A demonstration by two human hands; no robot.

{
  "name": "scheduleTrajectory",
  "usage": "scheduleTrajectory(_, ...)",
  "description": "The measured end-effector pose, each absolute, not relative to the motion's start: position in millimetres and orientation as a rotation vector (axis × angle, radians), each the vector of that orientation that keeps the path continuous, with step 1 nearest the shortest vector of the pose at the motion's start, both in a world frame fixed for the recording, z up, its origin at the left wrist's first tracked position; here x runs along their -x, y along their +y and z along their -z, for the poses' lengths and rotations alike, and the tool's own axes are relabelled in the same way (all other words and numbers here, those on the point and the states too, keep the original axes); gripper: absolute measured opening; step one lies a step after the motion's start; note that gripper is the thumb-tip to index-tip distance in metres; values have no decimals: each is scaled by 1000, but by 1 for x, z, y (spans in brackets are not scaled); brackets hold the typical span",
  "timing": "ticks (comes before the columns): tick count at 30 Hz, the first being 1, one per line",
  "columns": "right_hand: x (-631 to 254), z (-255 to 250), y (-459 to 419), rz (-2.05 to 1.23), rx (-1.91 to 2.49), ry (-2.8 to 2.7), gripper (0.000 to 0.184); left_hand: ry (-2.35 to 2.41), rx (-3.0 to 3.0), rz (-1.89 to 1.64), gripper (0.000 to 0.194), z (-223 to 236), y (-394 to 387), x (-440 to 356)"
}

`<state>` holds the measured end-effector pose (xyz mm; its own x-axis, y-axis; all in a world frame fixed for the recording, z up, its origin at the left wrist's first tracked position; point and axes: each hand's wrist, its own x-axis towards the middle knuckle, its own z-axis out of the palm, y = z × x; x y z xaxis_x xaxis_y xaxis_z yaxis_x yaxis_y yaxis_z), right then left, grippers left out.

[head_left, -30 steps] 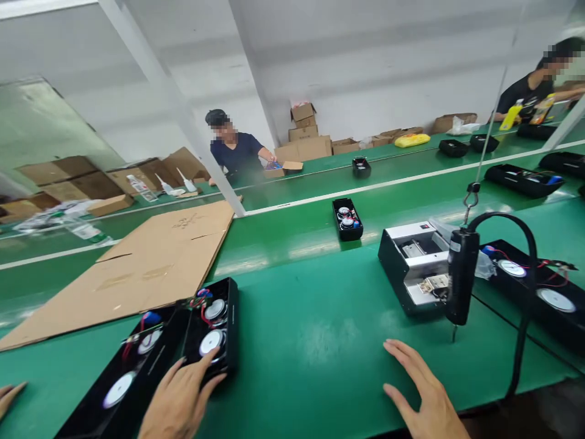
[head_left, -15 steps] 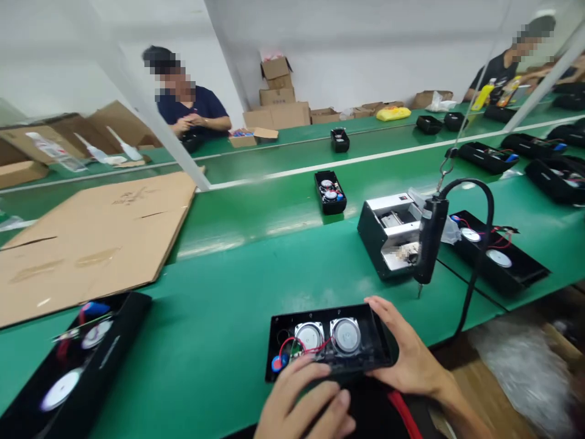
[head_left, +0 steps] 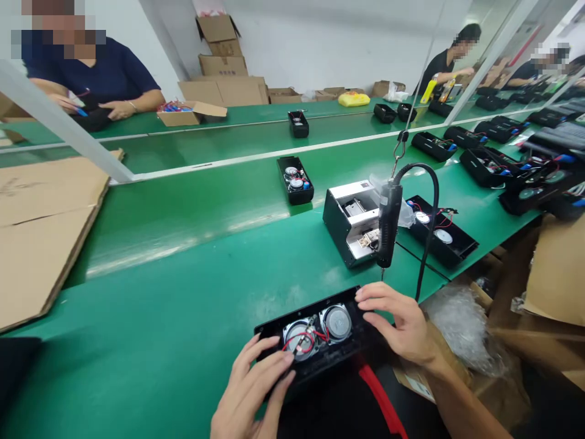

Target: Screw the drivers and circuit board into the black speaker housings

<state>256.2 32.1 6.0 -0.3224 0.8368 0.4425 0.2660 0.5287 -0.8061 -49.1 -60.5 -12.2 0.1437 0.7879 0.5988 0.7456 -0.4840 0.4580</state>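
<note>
Speaker case (head_left: 320,364): near edge partly hidden behind left hand (head_left: 251,390). Wires (head_left: 304,341): solder joints too small to tell. Cardboard sheet (head_left: 46,225): cut off by left edge.

And there it goes: the right hand (head_left: 395,320) has come off the green bench (head_left: 173,317) onto the black speaker housing (head_left: 315,344), now lifted between it and the left hand (head_left: 253,387), drawn in toward the body!

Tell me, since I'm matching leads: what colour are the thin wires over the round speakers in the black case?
Thin red wires, clearest in the head view.
</note>
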Motion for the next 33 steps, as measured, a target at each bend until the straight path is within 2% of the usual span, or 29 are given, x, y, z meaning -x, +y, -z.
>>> scheduleTrajectory(4, -216, -22, 42, -844, 781, -1978, 21, 1454, -2299, -1340, 21, 10, -48, 41)
scheduleTrajectory(9, -192, -44, 66, -1284, 762, -2170, 29, 1397, -2282, -1411, 28, 13, -49, 43)
scheduleTrajectory(12, -188, -52, 78, -1589, 773, -2131, 19, 1388, -2301, -1397, 33, 15, -53, 44)
scheduleTrajectory(14, -186, -53, 84, -1723, 805, -2134, 11, 1338, -2323, -1384, 29, 14, -54, 45)
scheduleTrajectory(15, -187, -52, 86, -1753, 785, -2168, 14, 1317, -2323, -1378, 23, 12, -54, 45)
scheduleTrajectory(17, -189, -50, 89, -1705, 707, -2249, 22, 1274, -2301, -1355, 9, 8, -54, 44)
scheduleTrajectory(21, -197, -44, 89, -1467, 850, -2107, 35, 1246, -2259, -1388, 13, 3, -54, 42)
scheduleTrajectory(25, -203, -39, 82, -1402, 970, -1943, 57, 1391, -2294, -1421, 13, 5, -51, 38)
scheduleTrajectory(27, -206, -39, 79, -1401, 954, -1973, 53, 1493, -2309, -1422, 14, 6, -48, 37)
scheduleTrajectory(31, -213, -46, 73, -1466, 750, -2050, 31, 1716, -2317, -1450, 13, 2, -38, 35)
scheduleTrajectory(33, -214, -49, 64, -1386, 607, -2177, 30, 1733, -2351, -1441, 15, 0, -33, 33)
